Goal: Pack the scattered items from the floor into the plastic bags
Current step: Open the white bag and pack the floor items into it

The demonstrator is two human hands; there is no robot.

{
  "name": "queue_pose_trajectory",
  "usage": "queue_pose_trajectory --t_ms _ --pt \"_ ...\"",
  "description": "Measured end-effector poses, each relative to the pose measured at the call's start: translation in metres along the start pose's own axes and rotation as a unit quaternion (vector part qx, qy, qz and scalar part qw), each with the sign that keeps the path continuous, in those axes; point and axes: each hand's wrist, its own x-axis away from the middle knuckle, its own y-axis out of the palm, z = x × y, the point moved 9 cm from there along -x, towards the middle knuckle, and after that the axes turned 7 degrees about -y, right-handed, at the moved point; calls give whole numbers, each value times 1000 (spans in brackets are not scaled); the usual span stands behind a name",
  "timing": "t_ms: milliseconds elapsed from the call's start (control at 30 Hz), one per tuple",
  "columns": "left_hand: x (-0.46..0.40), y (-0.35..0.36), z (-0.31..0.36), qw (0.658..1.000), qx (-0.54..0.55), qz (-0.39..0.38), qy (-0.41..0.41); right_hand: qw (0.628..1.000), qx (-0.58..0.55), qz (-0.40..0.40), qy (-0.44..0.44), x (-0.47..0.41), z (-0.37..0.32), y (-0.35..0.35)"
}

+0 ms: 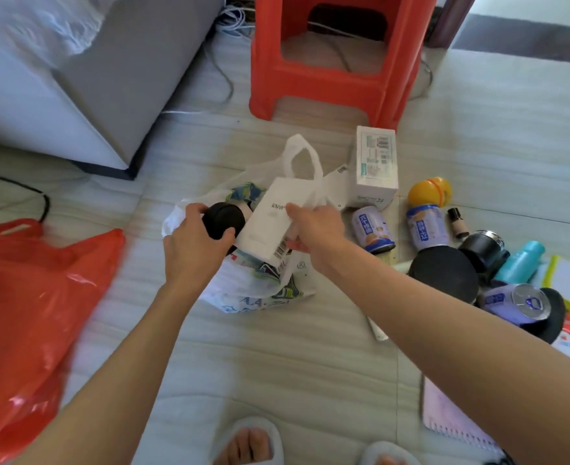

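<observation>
A white plastic bag (260, 293) with blue print sits open on the floor at the centre. My left hand (193, 243) grips a black round jar (224, 220) over the bag's mouth. My right hand (313, 233) holds a white carton (270, 219) with a barcode, tilted into the bag beside the jar. A red plastic bag (32, 313) lies crumpled at the left. Scattered to the right are a white box (375, 162), two blue cans (372, 229) (426, 226), a yellow ball (429, 191), a black lid (444, 275), a teal bottle (520, 263) and a third can (515, 302) on its side.
A red plastic stool (330, 62) stands behind the bag. A grey cabinet (75, 82) fills the upper left, with cables (229, 25) beside it. A pink spiral notebook (454, 417) lies at the lower right. My slippered feet (248, 444) are at the bottom edge.
</observation>
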Motion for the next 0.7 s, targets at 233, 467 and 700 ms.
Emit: queue_pose_trajectory --t_ms 233,467,700 --pt "-18 -1 -8 1000 0 29 -13 992 114 41 -34 -17 25 -18" --pt "-14 -16 -4 982 -77 150 83 861 406 -115 -282 6 -18 42" --pt "-5 28 -12 966 -203 5 161 700 590 -268 -300 20 42 66"
